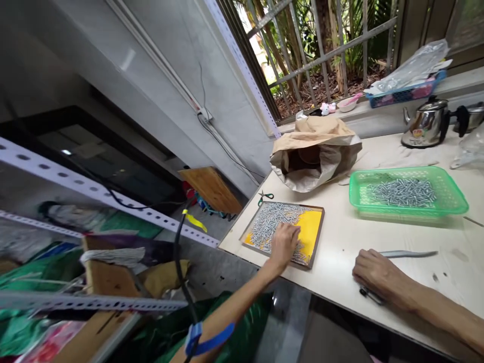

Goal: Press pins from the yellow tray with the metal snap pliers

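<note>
My left hand (284, 243) is over a shallow square tray (319, 237) with a yellow bottom. Its fingers are curled down and bunched among small silver screw-like pieces (270, 222); what they pinch, if anything, is hidden. Spread thickly across the tray's left side, the pieces leave yellow showing at the right. Resting on the tabletop, my right hand (374, 272) has its fingers curled under, and their contents cannot be seen. A slim grey tool (410, 254) reaches out from beside its knuckles. Under the wrist lies a small dark metal item (370, 295), partly covered.
A green plastic basket (449, 199) holds many similar silver pieces. Behind the tray are an open brown paper bag (317, 151) and green-handled scissors (265, 196). A steel kettle (427, 123) stands at the back right. A blue strap (209, 340) and black cable cross my left forearm.
</note>
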The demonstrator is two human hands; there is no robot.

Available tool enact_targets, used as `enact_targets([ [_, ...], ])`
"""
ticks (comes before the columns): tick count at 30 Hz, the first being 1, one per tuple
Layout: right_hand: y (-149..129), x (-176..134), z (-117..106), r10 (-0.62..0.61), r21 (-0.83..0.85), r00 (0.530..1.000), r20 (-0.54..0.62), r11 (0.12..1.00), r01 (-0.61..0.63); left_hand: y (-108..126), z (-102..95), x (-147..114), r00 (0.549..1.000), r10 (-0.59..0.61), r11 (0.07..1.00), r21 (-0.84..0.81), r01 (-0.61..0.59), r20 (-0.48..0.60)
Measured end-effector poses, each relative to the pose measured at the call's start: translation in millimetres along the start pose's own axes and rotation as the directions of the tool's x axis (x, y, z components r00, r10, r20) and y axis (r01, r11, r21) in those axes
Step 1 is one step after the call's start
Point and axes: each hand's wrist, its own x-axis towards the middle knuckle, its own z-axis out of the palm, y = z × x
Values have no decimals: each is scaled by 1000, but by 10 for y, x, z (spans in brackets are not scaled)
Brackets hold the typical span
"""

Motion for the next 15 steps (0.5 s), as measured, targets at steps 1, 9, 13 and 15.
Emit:
enact_targets([
  [1,44,36,-89,16,-2,998,-53,1000,-16,-128,16,120,996,-73,996,48,70,55],
  [9,738,91,-979,311,-283,857,-410,850,-444,-293,343,486,961,-159,985,101,139,226],
  [13,613,-241,-813,288,-107,904,-317,936,-336,-334,353,550,961,-153,988,63,142,229],
  [15,426,-440,-628,279,14,938,-207,959,-282,-322,297,550,964,-145,989,30,142,224],
])
